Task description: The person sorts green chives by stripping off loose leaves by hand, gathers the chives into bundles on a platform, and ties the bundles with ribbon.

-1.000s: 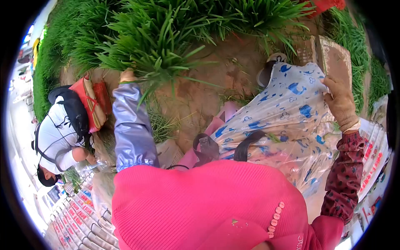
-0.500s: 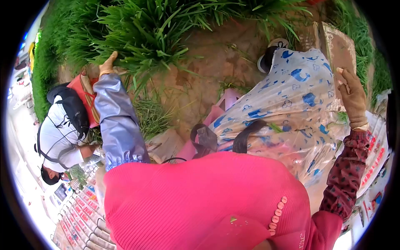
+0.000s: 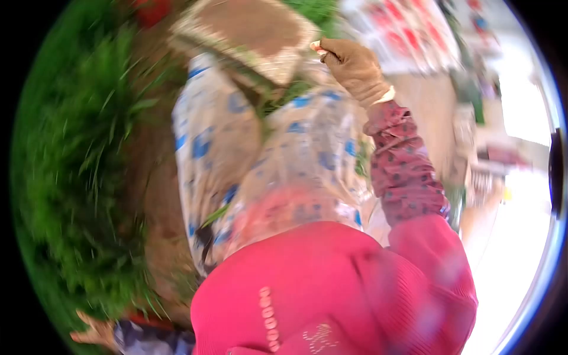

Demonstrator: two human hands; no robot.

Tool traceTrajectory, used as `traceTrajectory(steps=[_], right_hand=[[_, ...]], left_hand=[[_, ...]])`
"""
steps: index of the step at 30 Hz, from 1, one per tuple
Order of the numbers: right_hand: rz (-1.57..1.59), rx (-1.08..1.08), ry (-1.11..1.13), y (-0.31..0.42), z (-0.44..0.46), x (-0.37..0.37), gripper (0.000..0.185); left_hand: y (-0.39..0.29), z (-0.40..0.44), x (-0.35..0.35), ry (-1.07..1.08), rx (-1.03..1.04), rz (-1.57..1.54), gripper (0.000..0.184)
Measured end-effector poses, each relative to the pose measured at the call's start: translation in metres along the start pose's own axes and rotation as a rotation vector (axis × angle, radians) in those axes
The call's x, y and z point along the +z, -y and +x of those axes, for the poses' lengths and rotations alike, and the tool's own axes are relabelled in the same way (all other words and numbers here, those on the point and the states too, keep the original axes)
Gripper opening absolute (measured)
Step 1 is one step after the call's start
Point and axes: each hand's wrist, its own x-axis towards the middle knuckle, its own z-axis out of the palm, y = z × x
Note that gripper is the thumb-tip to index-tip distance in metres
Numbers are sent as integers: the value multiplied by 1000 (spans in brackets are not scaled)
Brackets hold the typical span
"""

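Observation:
My right hand (image 3: pixel 355 70), in a brown glove with bare fingertips, is raised near the corner of a worn, flat-topped block (image 3: pixel 251 32). Its fingers are curled together, and blur hides anything small in them. At the lower left, my left hand (image 3: pixel 94 331) has its fingers spread by the edge of the long green grass-like plants (image 3: pixel 77 207); nothing shows in it. A translucent plastic apron with blue prints (image 3: pixel 307 160) covers my legs.
Brown ground (image 3: pixel 160 236) with loose green blades runs between the plants and my legs. A red object (image 3: pixel 152 10) lies at the upper left. White sacks with red print (image 3: pixel 402 35) are at the upper right, beside a pale floor (image 3: pixel 429 109).
The view has swung right, so the plants now lie on the left. My left hand's fingers are now spread; my right fingers are drawn closer together. The person with the backpack is out of view.

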Motion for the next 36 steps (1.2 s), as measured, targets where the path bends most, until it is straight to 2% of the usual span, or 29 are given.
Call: traceTrajectory(steps=[1,2,4,6,9,11,12,13,15,16,17,18,19,21,23,24,25,28,30,31,33,34,35,36], right_hand=[[-47,76,-44,-25,-28,-21,21],[-62,285,-77,-47,-55,-38,22],[-152,617,-115,-91,-121,-62,24],[-215,852,-104,-131,-197,-69,27],[-164,1039,-81,-134,-301,-56,29],[-132,1141,-59,-101,-376,-50,29],[-77,1218,36,-89,-396,-34,29],[-26,1268,136,-83,-413,-25,29],[39,1386,290,-65,-452,17,31],[144,1386,322,-53,-451,24,32],[249,1371,358,-41,-446,27,32],[271,1340,360,-38,-445,27,31],[282,1324,341,-41,-441,36,31],[317,1280,294,-60,-429,62,29],[403,1319,257,-62,-427,62,26],[483,1376,243,-63,-414,58,25],[574,1338,168,-59,-423,69,27],[585,1392,106,-36,-447,96,29],[699,1494,402,-19,-463,120,30],[691,1427,573,-9,-480,149,34],[771,1192,865,9,-502,174,48],[800,1305,1066,19,-518,200,51],[864,1397,889,31,-521,193,48],[768,1188,995,25,-473,129,41]], left_hand=[[-33,8,9,-26,80,-35,95],[-63,18,21,-27,110,-96,95],[-123,30,32,6,354,-137,80],[-175,37,57,29,448,-156,77],[-251,45,79,54,625,-219,71],[-279,52,79,144,741,-262,68],[-285,58,96,356,636,-276,66],[-302,61,114,343,664,-308,66],[-325,76,136,48,1115,-186,55],[-353,70,126,-9,1161,-170,46],[-376,63,117,-30,1209,-154,46],[-389,61,111,44,1205,-64,44],[-407,60,112,99,1239,-156,44],[-436,47,106,402,1138,-287,48],[-458,47,111,384,1255,-248,50],[-468,45,117,360,1333,-215,53],[-468,47,130,336,1400,-258,57],[-453,61,163,457,1402,-212,57],[-445,64,169,562,1365,-78,49],[-444,64,176,561,1371,-67,49],[-438,67,167,766,1351,-17,48],[-441,50,147,793,1252,-14,52],[-431,51,140,774,1299,-71,50],[-421,50,147,782,1251,-84,51]])
